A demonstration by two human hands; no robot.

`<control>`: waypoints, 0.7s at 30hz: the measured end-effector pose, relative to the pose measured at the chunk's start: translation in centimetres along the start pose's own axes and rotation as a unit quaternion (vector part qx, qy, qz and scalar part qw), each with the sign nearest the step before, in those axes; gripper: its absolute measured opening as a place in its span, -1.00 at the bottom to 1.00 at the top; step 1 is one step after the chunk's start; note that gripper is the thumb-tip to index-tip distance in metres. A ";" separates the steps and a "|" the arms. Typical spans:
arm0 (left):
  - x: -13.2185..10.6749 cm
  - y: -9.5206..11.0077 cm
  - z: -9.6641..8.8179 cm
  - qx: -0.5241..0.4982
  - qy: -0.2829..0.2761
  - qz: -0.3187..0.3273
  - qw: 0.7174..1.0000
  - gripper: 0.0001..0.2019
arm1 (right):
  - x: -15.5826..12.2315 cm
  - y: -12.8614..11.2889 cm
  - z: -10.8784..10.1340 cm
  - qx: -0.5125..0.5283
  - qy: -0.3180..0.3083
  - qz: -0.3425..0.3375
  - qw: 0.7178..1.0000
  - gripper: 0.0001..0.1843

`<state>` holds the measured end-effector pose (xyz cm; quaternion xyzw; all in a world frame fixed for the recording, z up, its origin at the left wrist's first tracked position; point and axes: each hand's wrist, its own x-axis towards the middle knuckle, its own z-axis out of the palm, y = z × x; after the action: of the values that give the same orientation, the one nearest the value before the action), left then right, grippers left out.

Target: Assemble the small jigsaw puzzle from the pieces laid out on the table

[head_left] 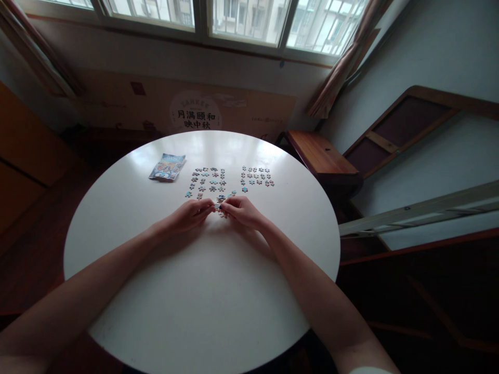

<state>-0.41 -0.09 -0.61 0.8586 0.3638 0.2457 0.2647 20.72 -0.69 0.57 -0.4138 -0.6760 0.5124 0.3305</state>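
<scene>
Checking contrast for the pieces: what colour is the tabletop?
Plain glossy white tabletop, clearest in the head view.

One table (273, 291), one leaflet (167, 167), puzzle pieces (210, 182) (dozens, too small).

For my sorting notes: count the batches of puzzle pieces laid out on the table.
2: one batch beside the leaflet, another to its right. Loose pieces between left hand and right hand may hide more.

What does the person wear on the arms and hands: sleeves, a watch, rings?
Both forearms are bare. Only on the right arm does the edge of a white sleeve show, at the bottom of the picture. No watch or bracelet is on either wrist. The left hand and the right hand wear no gloves. Rings would be too small to tell.
</scene>
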 end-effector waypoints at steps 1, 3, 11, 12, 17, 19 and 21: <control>0.0 0.0 0.0 0.000 -0.001 0.000 1.000 -0.70 | 0.0 0.0 0.0 -0.001 0.000 0.000 1.000 -0.66; 0.0 0.0 0.0 -0.001 -0.003 -0.001 1.000 -0.70 | 0.0 -0.1 0.0 -0.003 0.001 0.002 1.000 -0.66; 0.0 0.0 0.0 0.000 0.002 0.001 1.000 -0.69 | 0.0 0.0 0.0 -0.003 0.001 0.001 1.000 -0.65; 0.0 0.0 0.0 -0.001 0.001 0.000 1.000 -0.69 | 0.0 0.0 0.0 -0.003 0.000 0.001 1.000 -0.65; 0.0 0.0 0.0 -0.001 -0.001 0.000 1.000 -0.69 | 0.0 0.0 0.0 -0.005 -0.001 0.000 1.000 -0.66; 0.0 0.0 0.0 0.001 -0.001 -0.001 1.000 -0.69 | 0.0 0.1 0.0 -0.005 -0.001 -0.003 1.000 -0.66; 0.0 -0.1 0.0 0.003 -0.001 -0.001 1.000 -0.69 | 0.0 0.1 0.0 -0.004 -0.001 -0.003 1.000 -0.66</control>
<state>-0.43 -0.05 -0.64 0.8595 0.3648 0.2432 0.2628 20.75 -0.63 0.51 -0.4129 -0.6796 0.5087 0.3299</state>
